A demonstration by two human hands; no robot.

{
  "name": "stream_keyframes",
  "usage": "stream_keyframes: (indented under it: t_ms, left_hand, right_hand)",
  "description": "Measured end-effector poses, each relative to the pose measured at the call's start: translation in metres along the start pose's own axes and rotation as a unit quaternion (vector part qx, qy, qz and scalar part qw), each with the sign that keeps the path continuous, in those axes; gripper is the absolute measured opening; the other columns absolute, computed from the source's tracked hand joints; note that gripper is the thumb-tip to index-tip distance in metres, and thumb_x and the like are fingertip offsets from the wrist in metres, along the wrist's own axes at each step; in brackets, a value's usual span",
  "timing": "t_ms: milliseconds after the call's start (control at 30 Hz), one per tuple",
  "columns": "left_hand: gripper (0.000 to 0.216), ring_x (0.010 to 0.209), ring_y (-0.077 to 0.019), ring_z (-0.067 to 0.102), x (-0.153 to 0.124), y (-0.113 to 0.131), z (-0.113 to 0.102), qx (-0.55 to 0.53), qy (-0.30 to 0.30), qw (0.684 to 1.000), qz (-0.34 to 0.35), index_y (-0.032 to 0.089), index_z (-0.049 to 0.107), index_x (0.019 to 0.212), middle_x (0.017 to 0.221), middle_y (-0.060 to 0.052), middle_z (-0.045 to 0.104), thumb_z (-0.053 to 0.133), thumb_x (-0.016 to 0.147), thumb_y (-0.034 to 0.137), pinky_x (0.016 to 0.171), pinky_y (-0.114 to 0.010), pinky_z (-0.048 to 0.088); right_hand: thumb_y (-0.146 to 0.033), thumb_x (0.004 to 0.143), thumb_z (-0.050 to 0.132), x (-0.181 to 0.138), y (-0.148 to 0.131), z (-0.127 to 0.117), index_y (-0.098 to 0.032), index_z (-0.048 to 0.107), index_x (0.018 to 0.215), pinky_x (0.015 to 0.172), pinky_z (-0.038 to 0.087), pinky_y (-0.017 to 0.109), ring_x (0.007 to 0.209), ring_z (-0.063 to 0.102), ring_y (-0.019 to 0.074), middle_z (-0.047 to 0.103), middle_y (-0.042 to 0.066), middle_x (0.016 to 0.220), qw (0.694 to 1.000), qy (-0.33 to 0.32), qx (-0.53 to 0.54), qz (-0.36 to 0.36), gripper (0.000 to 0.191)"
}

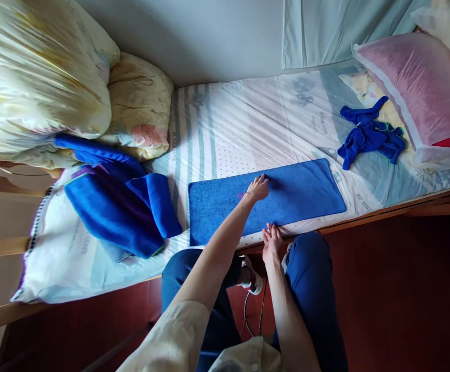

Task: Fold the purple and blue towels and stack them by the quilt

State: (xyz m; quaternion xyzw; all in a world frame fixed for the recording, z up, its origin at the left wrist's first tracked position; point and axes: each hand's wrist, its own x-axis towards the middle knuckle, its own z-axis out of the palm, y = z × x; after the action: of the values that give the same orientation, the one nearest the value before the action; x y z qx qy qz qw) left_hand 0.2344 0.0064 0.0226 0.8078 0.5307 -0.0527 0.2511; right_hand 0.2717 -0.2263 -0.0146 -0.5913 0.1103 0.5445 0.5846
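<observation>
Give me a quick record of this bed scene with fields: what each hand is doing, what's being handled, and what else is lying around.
left hand: left hand lies flat, palm down, on the blue towel
right hand: right hand rests at the towel's near edge, fingers together
towel: folded into a long rectangle, flat on the mattress
left of towel: blue towel pile, loosely heaped
right of towel: crumpled blue cloth beside a pink pillow
far left: bundled pale duvet
person: seated at the bed edge, dark blue trousers

Bare mattress [248, 124] beyond towel [287, 199]; pillows [139, 103] flank it.
</observation>
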Motion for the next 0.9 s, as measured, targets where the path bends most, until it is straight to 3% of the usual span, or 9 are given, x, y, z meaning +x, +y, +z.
stream_keyframes:
  t_ms: [133,267,367,600,733,900]
  left_hand:
    - [0.036,0.144,-0.0355,0.044,0.024,0.001,-0.016,0.004,0.01,1.0,-0.012,0.018,0.062,0.133,0.163,-0.015,0.041,0.048,0.1,0.022,0.113,-0.055,0.046]
    - [0.037,0.135,-0.0326,0.05,0.041,0.002,-0.032,0.025,0.029,0.998,-0.045,0.016,0.061,0.133,0.145,-0.018,0.058,0.043,0.101,0.018,0.111,-0.051,0.047]
    - [0.038,0.13,-0.0302,0.056,0.049,0.003,-0.041,0.037,0.037,0.997,-0.061,0.015,0.062,0.134,0.133,-0.018,0.065,0.047,0.099,0.015,0.109,-0.046,0.049]
    - [0.029,0.119,-0.0296,0.066,0.051,0.012,-0.053,0.038,-0.013,0.992,-0.123,0.023,0.072,0.121,0.134,-0.012,0.066,0.054,0.098,0.021,0.098,-0.04,0.054]
    - [0.029,0.113,-0.031,0.069,0.046,0.015,-0.06,0.013,0.008,0.987,-0.16,0.024,0.068,0.125,0.124,-0.013,0.07,0.059,0.098,0.027,0.093,-0.04,0.055]
    - [0.026,0.11,-0.0306,0.071,0.043,0.012,-0.071,-0.037,0.049,0.987,-0.148,0.023,0.067,0.122,0.115,-0.014,0.073,0.061,0.097,0.025,0.091,-0.039,0.055]
  right_hand:
    - [-0.046,0.089,0.067,-0.005,-0.003,0.006,-0.025,0.064,0.118,0.09,0.063,0.035,0.097,0.077,0.0191,0.076,0.01,0.127,0.998,0.032,0.039,0.041,0.035]
    - [-0.041,0.088,0.066,-0.009,-0.007,0.005,-0.024,0.066,0.11,0.093,0.061,0.033,0.099,0.077,0.0189,0.078,0.01,0.123,0.994,0.067,0.054,0.065,0.027]
    - [-0.042,0.088,0.067,-0.012,-0.011,0.004,-0.024,0.067,0.11,0.094,0.06,0.034,0.101,0.077,0.0193,0.077,0.01,0.127,0.995,0.052,0.047,0.071,0.028]
    - [-0.044,0.083,0.076,-0.022,-0.02,0.008,-0.023,0.069,0.11,0.091,0.06,0.034,0.096,0.077,0.0194,0.078,0.01,0.126,0.994,0.021,0.063,0.084,0.035]
    - [-0.041,0.082,0.076,-0.026,-0.024,0.007,-0.023,0.068,0.105,0.092,0.06,0.034,0.098,0.077,0.0198,0.079,0.01,0.121,0.993,0.025,0.08,0.086,0.03]
    - [-0.045,0.083,0.075,-0.031,-0.026,0.003,-0.023,0.07,0.103,0.092,0.06,0.033,0.102,0.077,0.0197,0.078,0.009,0.125,0.996,0.007,0.053,0.07,0.03]
